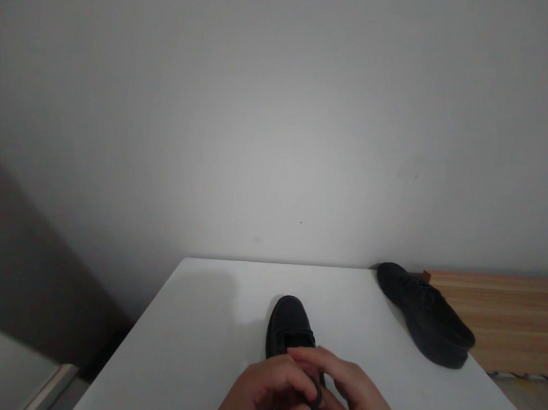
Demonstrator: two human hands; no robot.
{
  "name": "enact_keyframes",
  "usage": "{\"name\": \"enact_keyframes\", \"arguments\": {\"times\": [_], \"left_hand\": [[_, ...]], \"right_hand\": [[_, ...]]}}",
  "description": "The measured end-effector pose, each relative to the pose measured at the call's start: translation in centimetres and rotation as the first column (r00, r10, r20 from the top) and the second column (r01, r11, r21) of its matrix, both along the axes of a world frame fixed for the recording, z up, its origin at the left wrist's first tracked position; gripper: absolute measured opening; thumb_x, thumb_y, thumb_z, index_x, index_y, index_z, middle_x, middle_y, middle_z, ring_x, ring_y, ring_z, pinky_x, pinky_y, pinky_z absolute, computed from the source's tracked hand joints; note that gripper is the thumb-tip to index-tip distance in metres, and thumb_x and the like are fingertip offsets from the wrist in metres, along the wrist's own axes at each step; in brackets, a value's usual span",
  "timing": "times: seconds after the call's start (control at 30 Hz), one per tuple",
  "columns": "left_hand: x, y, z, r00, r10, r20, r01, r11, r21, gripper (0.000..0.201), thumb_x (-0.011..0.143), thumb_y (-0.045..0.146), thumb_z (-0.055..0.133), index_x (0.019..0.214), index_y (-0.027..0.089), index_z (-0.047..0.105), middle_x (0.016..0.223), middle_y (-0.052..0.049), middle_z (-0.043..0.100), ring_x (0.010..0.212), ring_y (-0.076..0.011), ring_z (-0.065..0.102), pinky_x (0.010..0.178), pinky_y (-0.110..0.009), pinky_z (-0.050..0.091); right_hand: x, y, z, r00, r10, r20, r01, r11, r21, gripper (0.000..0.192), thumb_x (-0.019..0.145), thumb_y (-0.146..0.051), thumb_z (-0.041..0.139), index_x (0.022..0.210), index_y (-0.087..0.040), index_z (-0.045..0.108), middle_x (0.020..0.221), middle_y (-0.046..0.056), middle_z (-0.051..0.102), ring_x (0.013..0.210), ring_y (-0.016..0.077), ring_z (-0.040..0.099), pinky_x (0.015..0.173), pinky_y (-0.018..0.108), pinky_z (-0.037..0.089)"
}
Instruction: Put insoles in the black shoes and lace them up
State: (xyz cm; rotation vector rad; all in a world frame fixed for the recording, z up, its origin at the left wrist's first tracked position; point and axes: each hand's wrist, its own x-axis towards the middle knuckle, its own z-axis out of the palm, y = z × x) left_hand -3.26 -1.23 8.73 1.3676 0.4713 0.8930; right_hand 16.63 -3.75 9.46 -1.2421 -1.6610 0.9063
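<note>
Both hands are working at a black shoe (pixel 288 328) sitting mid-table: left hand (pixel 262 391) and right hand (pixel 354 389) are pinching its lace (pixel 317 399), while a second shoe (pixel 424 313) is lying at the white table (pixel 171 347)'s far right edge.

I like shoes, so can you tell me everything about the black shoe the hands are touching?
The black shoe is dark all over with a rounded toe, and looks matte, like leather or canvas. It sits flat on the white table, toe pointing away toward the wall. Only its front half shows; the rest is hidden under the hands. The left hand and right hand both rest over its lace area, fingers pinching something dark there, probably a lace.
</note>
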Motion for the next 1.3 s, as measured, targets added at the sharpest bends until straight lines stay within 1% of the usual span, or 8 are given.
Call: {"name": "enact_keyframes", "arguments": {"times": [0.17, 0.37, 0.5, 0.63, 0.87, 1.03, 1.13, 1.3], "left_hand": [[-0.2, 0.6, 1.2, 0.999, -0.012, 0.039, 0.014, 0.999, -0.038, 0.018, 0.093, 0.037, 0.069, 0.104, 0.027, 0.077, 0.097, -0.004, 0.063, 0.075, -0.0141, 0.068, 0.067, -0.026, 0.054], [-2.5, 2.7, 1.0, 0.952, 0.228, -0.202, -0.228, 0.973, 0.022, 0.022, 0.093, 0.039, 0.066, 0.105, 0.025, 0.078, 0.095, -0.005, 0.068, 0.09, -0.0193, 0.069, 0.082, -0.029, 0.055], [-5.1, 4.2, -1.0, 0.868, 0.377, -0.323, -0.373, 0.925, 0.077, 0.022, 0.093, 0.039, 0.066, 0.105, 0.024, 0.077, 0.084, -0.002, 0.071, 0.083, -0.0182, 0.067, 0.081, -0.028, 0.053], [-6.8, 5.2, -2.7, 0.857, 0.447, -0.256, -0.481, 0.873, -0.084, 0.029, 0.092, 0.047, 0.066, 0.101, 0.021, 0.076, 0.075, -0.001, 0.069, 0.074, -0.017, 0.065, 0.074, -0.028, 0.053], [-8.1, 6.6, -3.3, 0.767, 0.64, -0.05, -0.577, 0.652, -0.492, 0.032, 0.074, 0.03, 0.088, 0.1, 0.015, 0.078, 0.078, -0.002, 0.07, 0.068, -0.0112, 0.062, 0.065, -0.02, 0.055], [-9.1, 7.8, -3.7, 0.649, 0.757, 0.067, -0.579, 0.55, -0.601, 0.025, 0.072, 0.005, 0.082, 0.096, 0.013, 0.078, 0.084, -0.003, 0.074, 0.063, -0.01, 0.064, 0.056, -0.018, 0.057], [-9.3, 7.9, -4.0, 0.609, 0.787, 0.095, -0.589, 0.53, -0.61, 0.024, 0.073, 0.002, 0.078, 0.092, 0.015, 0.076, 0.084, 0.0, 0.073, 0.061, -0.008, 0.063, 0.055, -0.016, 0.057], [-8.4, 6.5, -3.5, 0.741, 0.671, 0.028, -0.559, 0.639, -0.528, 0.018, 0.076, 0.019, 0.084, 0.091, 0.018, 0.074, 0.096, -0.002, 0.073, 0.066, -0.0097, 0.064, 0.059, -0.019, 0.057]], "right_hand": [[-0.3, 1.9, 0.6, 0.986, 0.146, -0.075, -0.137, 0.984, 0.113, 0.016, 0.092, -0.035, 0.066, 0.097, -0.028, 0.08, 0.082, 0.005, 0.076, 0.077, 0.0204, 0.068, 0.074, 0.029, 0.056], [1.4, 3.2, -1.0, 0.938, -0.125, -0.324, 0.08, 0.986, -0.149, 0.022, 0.085, -0.046, 0.076, 0.088, -0.024, 0.081, 0.081, 0.004, 0.073, 0.077, 0.018, 0.065, 0.073, 0.026, 0.053], [2.9, 3.7, -2.8, 0.661, -0.413, -0.626, 0.204, 0.903, -0.379, 0.038, 0.067, -0.05, 0.09, 0.09, -0.021, 0.082, 0.069, 0.0, 0.068, 0.054, 0.0077, 0.051, 0.048, 0.015, 0.046], [5.3, 4.4, -3.5, 0.382, -0.52, -0.764, 0.245, 0.854, -0.458, 0.043, 0.059, -0.032, 0.097, 0.096, -0.017, 0.081, 0.074, 0.0, 0.07, 0.058, 0.0066, 0.057, 0.053, 0.011, 0.054], [9.3, 4.1, -4.9, 0.176, -0.58, -0.795, 0.274, 0.805, -0.527, 0.05, 0.051, -0.011, 0.096, 0.097, -0.017, 0.081, 0.096, 0.003, 0.076, 0.076, 0.0106, 0.072, 0.076, 0.012, 0.063], [9.4, 3.3, -5.3, 0.165, -0.6, -0.783, 0.343, 0.779, -0.525, 0.058, 0.05, -0.018, 0.099, 0.105, -0.023, 0.079, 0.123, 0.004, 0.072, 0.095, 0.0126, 0.073, 0.086, 0.012, 0.06], [9.0, 3.1, -5.7, 0.243, -0.556, -0.795, 0.342, 0.816, -0.466, 0.052, 0.057, -0.025, 0.099, 0.104, -0.025, 0.078, 0.11, 0.002, 0.075, 0.079, 0.0096, 0.071, 0.072, 0.012, 0.063], [7.7, 2.8, -6.0, 0.51, -0.42, -0.75, 0.288, 0.906, -0.311, 0.025, 0.076, -0.038, 0.087, 0.093, -0.025, 0.074, 0.079, -0.002, 0.068, 0.057, 0.0071, 0.055, 0.054, 0.015, 0.051]]}}
